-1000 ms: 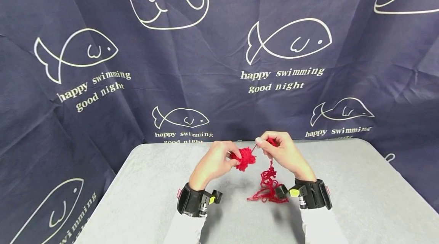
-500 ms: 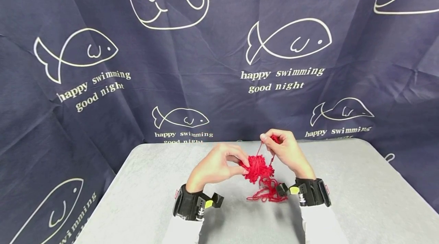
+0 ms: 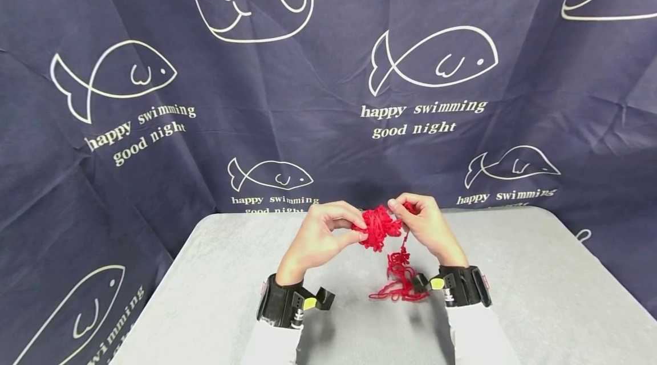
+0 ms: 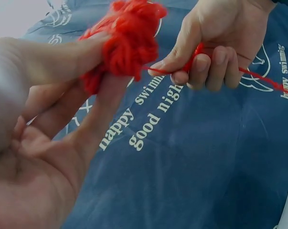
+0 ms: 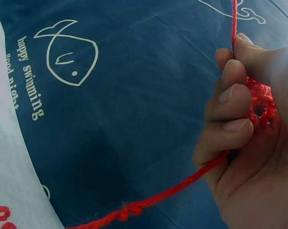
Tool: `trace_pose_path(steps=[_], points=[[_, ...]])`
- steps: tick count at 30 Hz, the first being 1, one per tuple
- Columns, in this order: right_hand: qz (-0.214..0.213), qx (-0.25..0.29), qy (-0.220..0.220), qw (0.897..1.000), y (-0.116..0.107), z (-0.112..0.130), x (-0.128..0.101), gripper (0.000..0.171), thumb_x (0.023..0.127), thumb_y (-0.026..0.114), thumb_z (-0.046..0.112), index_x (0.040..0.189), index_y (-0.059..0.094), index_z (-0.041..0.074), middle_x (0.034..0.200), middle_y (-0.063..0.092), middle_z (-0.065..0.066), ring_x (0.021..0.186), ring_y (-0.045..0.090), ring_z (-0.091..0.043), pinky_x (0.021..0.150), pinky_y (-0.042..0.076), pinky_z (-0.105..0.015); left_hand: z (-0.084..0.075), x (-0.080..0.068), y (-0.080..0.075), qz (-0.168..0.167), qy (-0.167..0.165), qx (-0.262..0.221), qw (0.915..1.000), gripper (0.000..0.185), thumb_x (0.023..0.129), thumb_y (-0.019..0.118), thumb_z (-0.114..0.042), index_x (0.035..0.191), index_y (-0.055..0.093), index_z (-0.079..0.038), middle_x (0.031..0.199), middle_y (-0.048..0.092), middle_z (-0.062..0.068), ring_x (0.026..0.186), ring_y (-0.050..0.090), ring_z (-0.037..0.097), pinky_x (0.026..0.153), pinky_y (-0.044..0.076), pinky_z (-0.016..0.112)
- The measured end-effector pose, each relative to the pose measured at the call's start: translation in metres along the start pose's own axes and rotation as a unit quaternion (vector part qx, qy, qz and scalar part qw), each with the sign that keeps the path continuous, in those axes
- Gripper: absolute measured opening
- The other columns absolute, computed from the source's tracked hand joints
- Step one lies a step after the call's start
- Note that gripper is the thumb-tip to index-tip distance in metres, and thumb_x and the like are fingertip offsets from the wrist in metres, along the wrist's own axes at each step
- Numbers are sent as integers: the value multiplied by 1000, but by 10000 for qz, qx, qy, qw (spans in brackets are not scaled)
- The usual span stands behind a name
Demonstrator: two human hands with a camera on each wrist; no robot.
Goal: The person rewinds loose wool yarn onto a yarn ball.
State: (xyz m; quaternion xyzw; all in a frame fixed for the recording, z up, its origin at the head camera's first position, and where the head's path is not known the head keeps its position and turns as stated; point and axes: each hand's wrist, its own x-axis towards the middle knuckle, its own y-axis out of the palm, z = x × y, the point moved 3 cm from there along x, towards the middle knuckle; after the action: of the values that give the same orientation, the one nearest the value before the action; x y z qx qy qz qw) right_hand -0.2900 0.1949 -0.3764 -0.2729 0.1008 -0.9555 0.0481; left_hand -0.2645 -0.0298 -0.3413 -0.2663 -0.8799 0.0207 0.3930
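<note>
Yarn bundle (image 3: 378, 229): held up between the two hands, above the far middle of the worktop (image 3: 226, 285); a thick, lumpy wad of wound red strands, loops sticking out round its edge.
Left hand (image 3: 322, 234): thumb and fingertips pinch the bundle's left end, thumb on the near side.
Right hand (image 3: 426, 222): fingers curl round a small clump of yarn (image 5: 261, 98); thumb and forefinger pinch a thin strand (image 4: 159, 71) running to the bundle.
Trailing strand (image 5: 177, 188): leaves the curled fingers, twisted and slightly fuzzy, with a knot-like lump.
Loose yarn (image 3: 400, 292): tangled loops lying on the worktop, right of middle, nearer than the hands.
Handling: probably very light, soft and squashy; little slip expected, little risk of breaking, but loops may snag or slide off.
Best hold: likely a light pinch at the bundle's left end, clear of the strand; too firm would crush the winding.
Worktop surface: pale grey, faintly mottled, far corners rounded.
Backdrop (image 3: 328, 97): creased dark-blue cloth, white fish outlines and lettering.
</note>
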Motion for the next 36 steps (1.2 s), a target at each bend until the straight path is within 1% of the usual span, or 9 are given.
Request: trace_pose_path(steps=[4, 7, 11, 16, 21, 25, 27, 30, 36], points=[[198, 121, -10, 9997, 6, -1, 1, 18, 96, 63, -2, 79, 62, 1, 57, 48, -3, 50, 44, -12, 44, 40, -27, 2, 1, -5, -786, 53, -6, 9969, 16, 76, 77, 17, 88, 74, 7, 91, 69, 20, 83, 68, 17, 74, 61, 33], [360, 144, -3, 9992, 12, -1, 1, 19, 98, 62, 0, 79, 63, 2, 58, 49, -5, 49, 44, -12, 42, 37, -25, 3, 2, -8, -1454, 117, 33, 9893, 15, 76, 77, 18, 88, 73, 10, 90, 69, 23, 78, 68, 13, 72, 60, 28], [518, 60, 165, 9985, 21, -1, 2, 19, 100, 63, 8, 82, 66, 4, 60, 51, -4, 50, 44, -12, 40, 35, -25, 6, 2, -11, -2277, 10, 144, 9736, 13, 77, 77, 16, 89, 73, 12, 89, 68, 26, 74, 68, 9, 69, 59, 23], [677, -138, 260, 9973, 31, 2, 1, 19, 100, 64, 13, 84, 68, 6, 61, 52, -4, 49, 45, -12, 41, 36, -23, 9, 0, -11, -3069, -413, 458, 9497, 10, 78, 79, 10, 87, 75, 8, 85, 71, 24, 72, 68, 10, 70, 57, 21], [818, -269, 131, 9962, 38, 6, 1, 18, 100, 63, 7, 83, 69, 6, 60, 53, -4, 49, 46, -11, 44, 38, -23, 12, -1, -12, -3616, -646, 769, 9269, 9, 78, 80, 7, 85, 76, 6, 81, 73, 20, 72, 70, 14, 71, 58, 22], [1000, -400, 40, 9942, 43, 9, 0, 19, 99, 64, 7, 81, 69, 8, 61, 54, -2, 49, 47, -11, 45, 40, -23, 14, -2, -13, -4024, -679, 970, 9078, 8, 77, 80, 7, 84, 76, 5, 80, 74, 16, 71, 69, 13, 69, 57, 20], [1103, -554, -31, 9923, 45, 11, -1, 19, 99, 65, 10, 81, 68, 11, 62, 54, 0, 50, 47, -10, 45, 40, -24, 15, -2, -14, -4174, -636, 1004, 9009, 8, 77, 81, 7, 83, 75, 6, 80, 73, 17, 70, 68, 11, 68, 57, 19], [1218, -845, -170, 9888, 49, 15, -3, 20, 99, 66, 14, 79, 67, 16, 62, 54, 3, 50, 46, -9, 47, 40, -25, 16, -2, -13, -4331, -508, 997, 8944, 8, 77, 81, 7, 82, 74, 7, 79, 73, 18, 68, 68, 12, 68, 58, 21], [1374, -1066, -347, 9842, 54, 24, -5, 21, 99, 66, 15, 79, 68, 21, 62, 54, 7, 52, 45, -9, 50, 39, -26, 18, -4, -8, -4588, -292, 1495, 8754, 8, 78, 81, 6, 83, 75, 3, 81, 71, 14, 69, 68, 21, 72, 61, 31]])
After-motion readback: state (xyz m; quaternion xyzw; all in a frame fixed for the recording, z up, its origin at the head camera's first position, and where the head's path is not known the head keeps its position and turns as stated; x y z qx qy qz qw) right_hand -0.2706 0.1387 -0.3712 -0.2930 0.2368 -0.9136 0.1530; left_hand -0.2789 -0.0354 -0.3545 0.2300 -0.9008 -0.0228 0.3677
